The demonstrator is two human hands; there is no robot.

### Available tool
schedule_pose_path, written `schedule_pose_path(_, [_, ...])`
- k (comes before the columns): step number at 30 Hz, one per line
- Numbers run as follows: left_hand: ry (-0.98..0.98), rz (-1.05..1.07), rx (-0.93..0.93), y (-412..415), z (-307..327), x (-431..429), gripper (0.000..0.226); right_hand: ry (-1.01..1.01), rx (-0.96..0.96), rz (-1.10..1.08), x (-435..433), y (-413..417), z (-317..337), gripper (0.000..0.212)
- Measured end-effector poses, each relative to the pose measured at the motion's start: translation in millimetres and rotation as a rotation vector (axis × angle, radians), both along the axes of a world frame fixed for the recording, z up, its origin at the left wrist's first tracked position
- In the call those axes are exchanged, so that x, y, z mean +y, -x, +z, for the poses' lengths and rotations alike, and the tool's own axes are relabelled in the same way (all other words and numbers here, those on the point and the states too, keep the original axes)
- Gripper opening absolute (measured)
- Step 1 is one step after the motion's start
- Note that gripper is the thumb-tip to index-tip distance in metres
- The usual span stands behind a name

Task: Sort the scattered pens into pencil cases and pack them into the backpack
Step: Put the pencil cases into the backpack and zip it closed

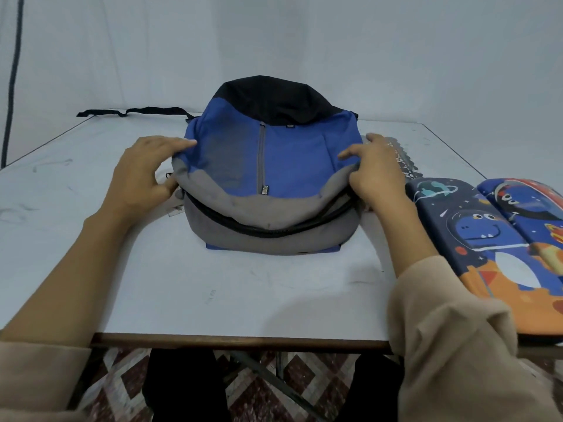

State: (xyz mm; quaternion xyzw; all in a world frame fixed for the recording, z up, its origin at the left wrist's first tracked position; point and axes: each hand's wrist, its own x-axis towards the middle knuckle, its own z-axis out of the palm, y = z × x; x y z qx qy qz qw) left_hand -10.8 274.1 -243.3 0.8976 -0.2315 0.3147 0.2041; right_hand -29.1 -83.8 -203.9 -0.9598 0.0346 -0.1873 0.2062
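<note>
Backpack (pixel 268 166) is lying mid-surface (pixel 213 284), zip edge facing near. Left hand (pixel 146 172) and right hand (pixel 377 169), well apart, are pinching its flap's two sides; lifting both evenly should be widening the mouth for the pencil cases (pixel 487 239) lying right

Backpack (pixel 268 166) left of pencil cases (pixel 499 239)

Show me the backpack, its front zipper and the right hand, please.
backpack (pixel 300 153): head view, blue front panel.
front zipper (pixel 261 155): head view, middle of grey strip.
right hand (pixel 377 172): head view, back of hand.
</note>
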Motion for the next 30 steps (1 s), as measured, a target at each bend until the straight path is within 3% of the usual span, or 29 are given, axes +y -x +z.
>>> schedule_pose_path(4, [0.03,-0.022,0.043,1,0,-4,0.042,-0.017,0.12,0.026,-10,-5,-3,0.049])
schedule_pose_path(10, [0.347,-0.061,0.164,8,5,-5,0.026,-0.31,0.034,0.194,-16,1,3,0.053])
schedule_pose_path(13, [0.537,-0.081,0.196,11,10,-7,0.03,-0.397,-0.083,0.257,-11,4,11,0.036])
schedule_pose_path(16, [0.774,-0.062,0.223,5,11,-8,0.02,-0.468,-0.193,0.168,-15,-5,11,0.023])
schedule_pose_path(18, [0.865,-0.008,0.244,0,12,-8,0.038,-0.521,-0.233,0.094,-15,-12,8,0.023])
schedule_pose_path(20, [0.912,0.061,0.286,-5,9,-7,0.04,-0.465,-0.227,0.012,-11,-18,4,0.027])
schedule_pose_path(24, [0.728,0.251,0.332,-9,-3,-6,0.01,-0.436,-0.052,-0.051,-6,-29,-8,0.018])
schedule_pose_path(27, [0.547,0.328,0.325,-3,-6,-10,0.035,-0.314,0.14,-0.064,-4,-29,-12,0.016])
schedule_pose_path(30, [0.427,0.264,0.185,4,0,-13,0.041,-0.271,0.103,-0.026,1,-26,-9,0.044])
